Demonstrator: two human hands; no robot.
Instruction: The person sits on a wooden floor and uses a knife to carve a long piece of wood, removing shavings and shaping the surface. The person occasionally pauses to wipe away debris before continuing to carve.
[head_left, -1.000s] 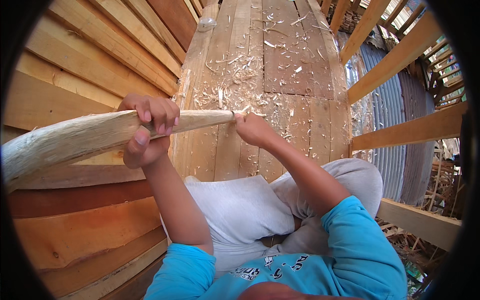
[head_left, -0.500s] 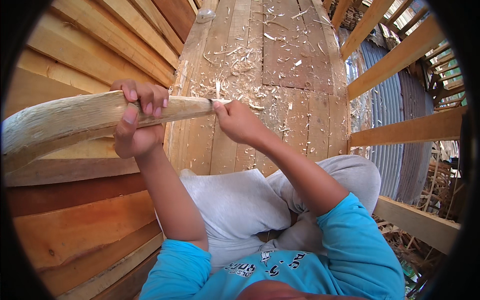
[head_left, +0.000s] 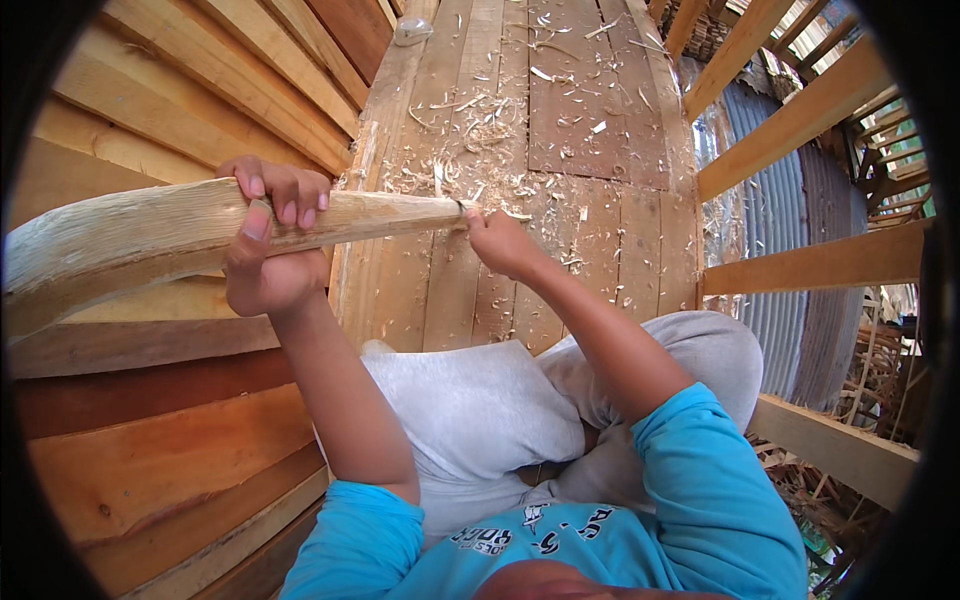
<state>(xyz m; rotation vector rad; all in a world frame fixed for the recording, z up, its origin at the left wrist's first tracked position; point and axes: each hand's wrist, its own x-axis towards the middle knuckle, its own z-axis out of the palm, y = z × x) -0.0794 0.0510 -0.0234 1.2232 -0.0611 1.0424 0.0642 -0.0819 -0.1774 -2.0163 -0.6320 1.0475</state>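
A long, pale piece of carved wood, thick and curved at the left and narrowing to the right, lies across the view above my lap. My left hand is closed round its middle, fingers over the top and thumb on the near side. At the narrow right end, my right hand is closed in a pinch on a thin, dark-edged tool that meets the wood. Most of that tool is hidden by my fingers, so its exact kind does not show.
Curled wood shavings are scattered over the plank floor ahead. Stacked boards form the left side. Wooden rails and corrugated metal sheets stand at the right. A small clear object sits at the far left of the floor.
My right hand has moved a little right along the wood to its narrow tip, with the dark-edged tool. My left hand keeps its grip almost unmoved.
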